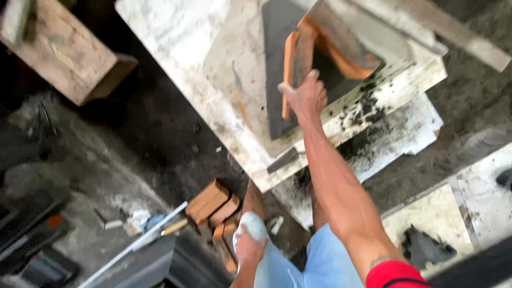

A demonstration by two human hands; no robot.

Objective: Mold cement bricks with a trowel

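Observation:
My right hand [306,96] reaches out over a white, stained worktable [213,69] and grips the near edge of an orange mould frame [298,53]. The frame lies tilted on a dark grey slab [274,114], with a dark opening [328,74] in its middle. Down by my blue shorts [320,261], my left hand [248,249] is closed around a pale whitish object [252,223]. It is too blurred to tell what kind of thing it is.
Black crumbs [368,106] are scattered on the table's near corner. A stack of orange-brown blocks [213,202] sits on the dark floor beside a white rod [138,240]. A wooden box [64,48] stands upper left. A white slab [432,213] with a dark lump [426,248] lies at the right.

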